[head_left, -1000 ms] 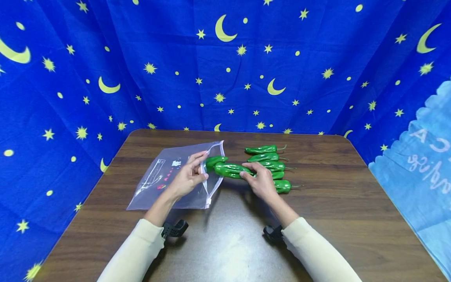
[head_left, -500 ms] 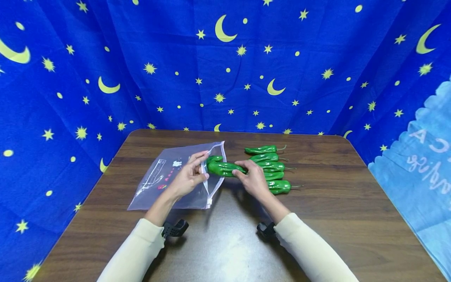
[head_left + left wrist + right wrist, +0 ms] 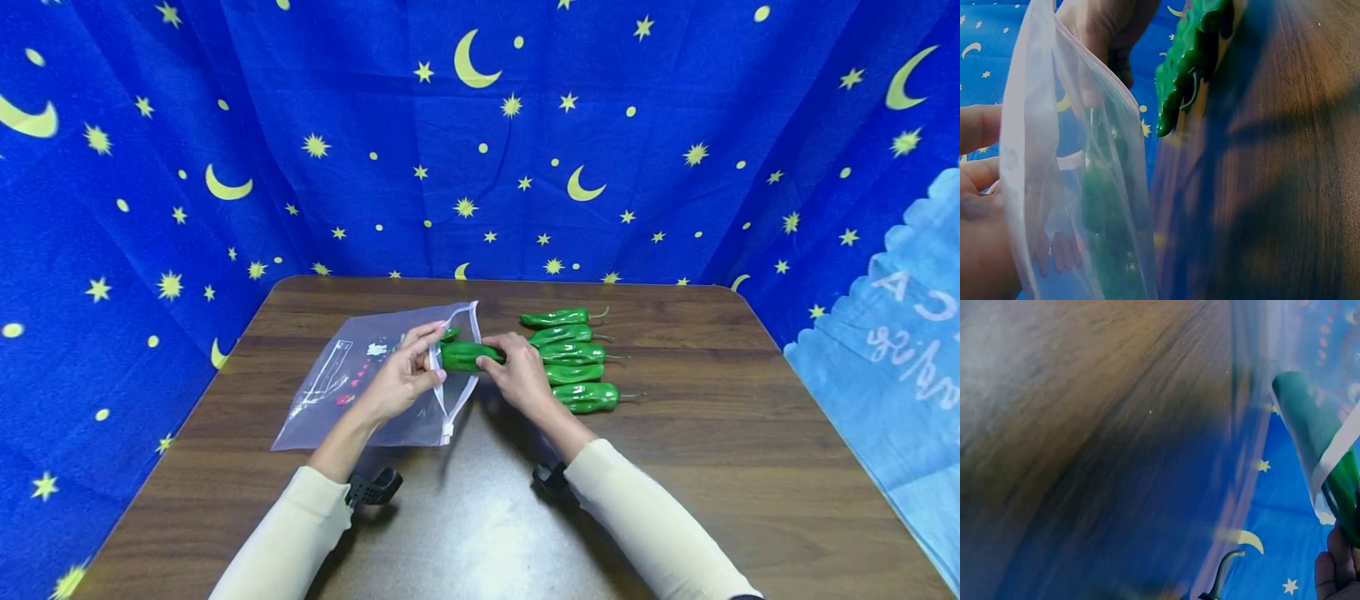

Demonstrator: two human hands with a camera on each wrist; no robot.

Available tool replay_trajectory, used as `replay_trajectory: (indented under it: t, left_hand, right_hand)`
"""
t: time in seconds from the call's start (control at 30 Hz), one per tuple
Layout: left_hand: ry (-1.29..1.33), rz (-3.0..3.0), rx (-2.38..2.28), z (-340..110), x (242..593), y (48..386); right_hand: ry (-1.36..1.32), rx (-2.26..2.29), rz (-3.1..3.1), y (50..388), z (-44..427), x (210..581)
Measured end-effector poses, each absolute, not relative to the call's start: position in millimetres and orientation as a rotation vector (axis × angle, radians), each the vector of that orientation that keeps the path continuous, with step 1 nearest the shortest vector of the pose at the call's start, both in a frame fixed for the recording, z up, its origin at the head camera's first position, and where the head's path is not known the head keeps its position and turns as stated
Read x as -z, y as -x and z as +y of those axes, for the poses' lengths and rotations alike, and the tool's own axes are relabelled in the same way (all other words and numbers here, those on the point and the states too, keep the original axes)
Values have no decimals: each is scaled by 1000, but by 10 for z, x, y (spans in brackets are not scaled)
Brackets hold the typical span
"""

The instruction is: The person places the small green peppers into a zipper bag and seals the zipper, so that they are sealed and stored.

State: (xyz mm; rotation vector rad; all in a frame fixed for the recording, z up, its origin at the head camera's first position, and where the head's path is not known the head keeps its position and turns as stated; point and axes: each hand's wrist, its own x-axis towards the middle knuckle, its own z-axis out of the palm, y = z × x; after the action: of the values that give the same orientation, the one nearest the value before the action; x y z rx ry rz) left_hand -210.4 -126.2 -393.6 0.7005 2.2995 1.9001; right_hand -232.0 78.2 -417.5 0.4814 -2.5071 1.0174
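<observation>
A clear zip bag (image 3: pixel 405 421) with a white slider lies on the table, its mouth facing right and spread apart. My left hand (image 3: pixel 397 383) grips the near lip of that mouth. In my right hand (image 3: pixel 519 375) is a green pepper (image 3: pixel 459 357), pinched at its right end, its left end inside the bag. Part of another green pepper (image 3: pixel 450 334) shows just behind it at the opening. Through the bag's film, the left wrist view shows blurred green peppers (image 3: pixel 1107 200). The right wrist view shows the held pepper (image 3: pixel 1307 419) crossing the bag's pale rim.
Several green peppers (image 3: pixel 573 354) lie in a row right of the bag, stems pointing right, close by the right hand. The brown wooden table (image 3: pixel 712 433) ends at a blue curtain (image 3: pixel 495 192) with stars and moons. Each wrist wears a black band (image 3: pixel 375 487).
My right hand has moved left, sliding the pepper from outside the mouth partway into the bag. The left hand keeps its hold on the lip. More of the row of peppers shows.
</observation>
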Motion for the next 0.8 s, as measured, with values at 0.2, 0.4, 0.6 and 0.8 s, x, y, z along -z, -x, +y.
replay_trajectory:
  t: [0.2,0.4,0.6,0.8]
  left_hand:
    - [-696,2272,-1920,-1266,3930,2102]
    - [-700,2266,-1924,-1269,3941,2101]
    - [-698,2266,-1926,-1273,3947,2096]
    - [-671,2278,-1933,-1307,3936,2096]
  right_hand:
    - [-532,-959,-2478,2356,701,4210]
    - [-563,-875,-2512,2371,604,4238]
    - [-615,-825,-2488,2371,565,4253]
    - [-599,-916,-2449,2297,665,4221]
